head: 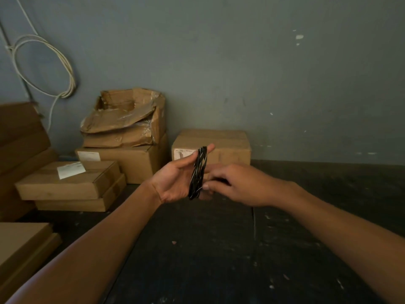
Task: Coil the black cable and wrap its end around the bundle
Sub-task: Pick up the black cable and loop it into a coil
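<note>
The black cable [198, 173] is wound in several loops around the straight fingers of my left hand [175, 183], which is held palm up above the dark table. The loops form a narrow upright bundle with thin pale glints along the strands. My right hand [232, 183] is just to the right of the bundle, its fingers curled and pinching a dark piece of the cable close to the loops. The cable's free end is hidden inside my right hand.
A dark scuffed table [219, 249] lies below my hands. Cardboard boxes stand behind: one [228, 143] straight beyond the hands, a stack with a torn box [125, 119] to the left, flat boxes [68, 181] further left. A white cable coil [43, 64] hangs on the wall.
</note>
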